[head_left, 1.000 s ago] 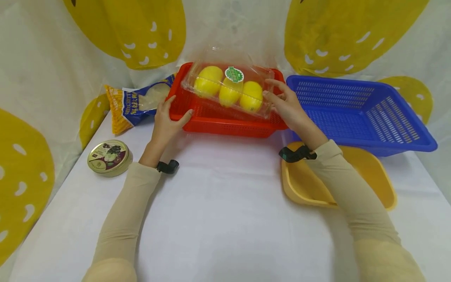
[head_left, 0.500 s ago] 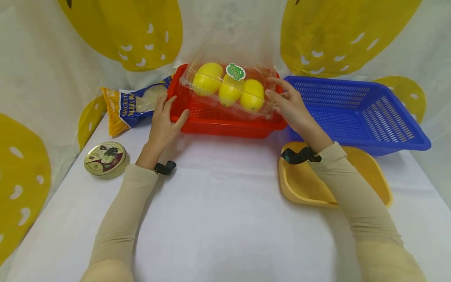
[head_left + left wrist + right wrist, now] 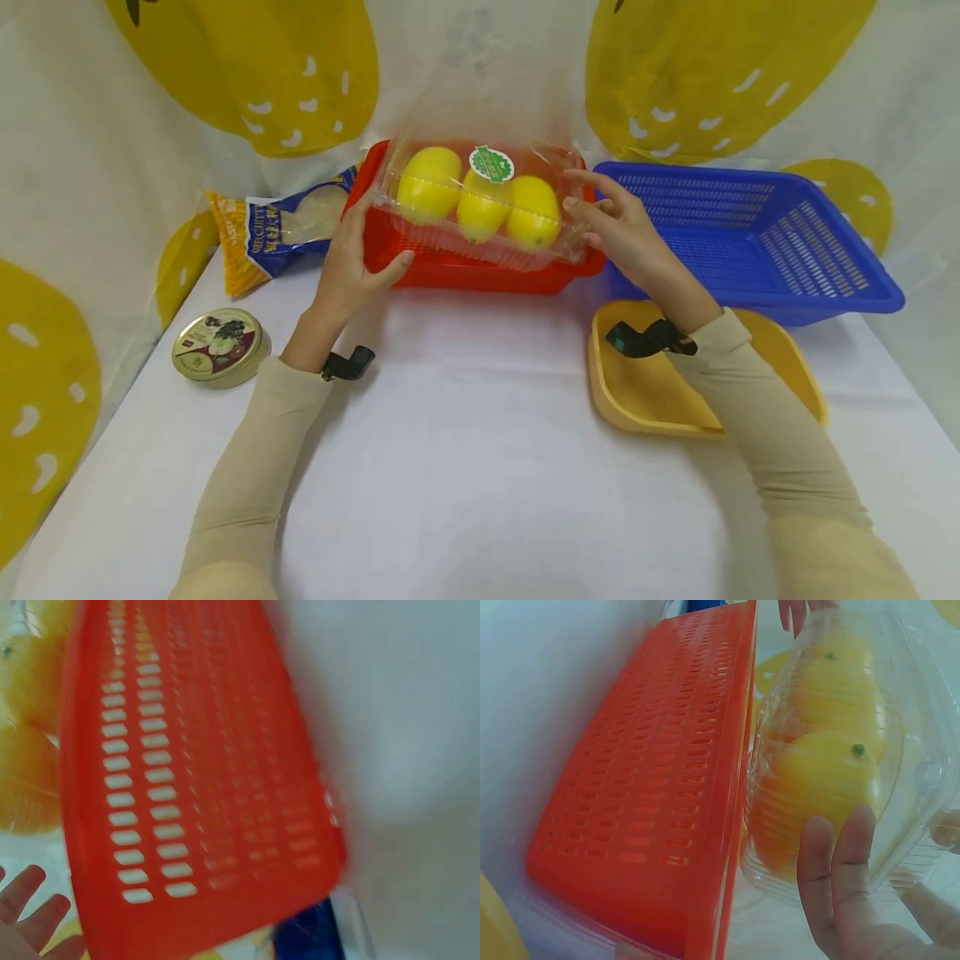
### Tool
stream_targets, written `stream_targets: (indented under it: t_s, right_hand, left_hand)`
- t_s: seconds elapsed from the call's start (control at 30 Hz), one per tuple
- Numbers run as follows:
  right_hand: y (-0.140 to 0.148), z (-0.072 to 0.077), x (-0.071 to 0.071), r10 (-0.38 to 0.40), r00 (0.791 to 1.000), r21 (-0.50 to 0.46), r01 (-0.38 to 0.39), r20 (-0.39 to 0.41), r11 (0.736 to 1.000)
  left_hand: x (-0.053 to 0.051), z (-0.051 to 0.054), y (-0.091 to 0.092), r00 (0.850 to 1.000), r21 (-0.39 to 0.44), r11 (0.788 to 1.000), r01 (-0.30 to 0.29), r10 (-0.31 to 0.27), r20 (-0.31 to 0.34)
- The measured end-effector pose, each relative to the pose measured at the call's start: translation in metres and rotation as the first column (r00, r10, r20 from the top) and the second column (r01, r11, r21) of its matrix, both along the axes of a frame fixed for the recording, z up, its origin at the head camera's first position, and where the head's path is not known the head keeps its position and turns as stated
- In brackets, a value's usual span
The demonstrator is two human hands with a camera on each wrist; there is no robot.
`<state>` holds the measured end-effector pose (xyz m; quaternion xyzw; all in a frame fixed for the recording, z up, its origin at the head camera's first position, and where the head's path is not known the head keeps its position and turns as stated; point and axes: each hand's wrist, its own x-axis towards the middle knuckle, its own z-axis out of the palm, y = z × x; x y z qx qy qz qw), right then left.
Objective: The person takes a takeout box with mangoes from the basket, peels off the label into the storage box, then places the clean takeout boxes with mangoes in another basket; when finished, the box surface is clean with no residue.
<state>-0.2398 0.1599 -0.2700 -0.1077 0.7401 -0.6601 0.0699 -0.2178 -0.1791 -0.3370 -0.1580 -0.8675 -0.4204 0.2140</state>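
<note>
A clear plastic box with three yellow lemons and a green label is held tilted over the red basket. My right hand grips its right end; in the right wrist view the fingers press on the clear wall. At the box's left end is my left hand, thumb spread and fingers reaching along the red basket's left rim. In the left wrist view its fingertips show beside the red basket, below the lemons; whether they touch the box is unclear.
A blue basket stands at the right, with a yellow tray in front of it, partly under my right forearm. To the left lie a blue and orange pasta bag and a round tin.
The box has come slightly lower and to the left, its left end now at my left hand. My left fingers have shifted from the basket's rim towards the box.
</note>
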Motion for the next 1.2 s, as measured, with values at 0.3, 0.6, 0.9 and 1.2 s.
stream_targets:
  t_s: [0.3,0.6,0.9,1.2]
  right_hand:
    - [0.003,0.0,0.011,0.023,0.998,0.167,-0.013,-0.06,0.986]
    - [0.007,0.002,0.02,0.038,0.995,0.299,-0.007,-0.096,0.954]
    - [0.012,0.006,0.034,0.054,0.995,0.377,-0.02,-0.082,0.926]
    - [0.016,0.008,0.049,0.071,0.995,0.396,-0.035,-0.076,0.918]
  left_hand:
    - [0.007,0.006,0.011,0.978,0.249,0.95,0.19,-0.162,-0.128]
    - [0.015,0.009,0.009,0.959,0.366,0.89,0.273,-0.221,-0.178]
    - [0.021,0.009,0.004,0.918,0.433,0.811,0.394,-0.369,-0.145]
    - [0.026,0.007,-0.006,0.886,0.447,0.777,0.443,-0.455,-0.086]
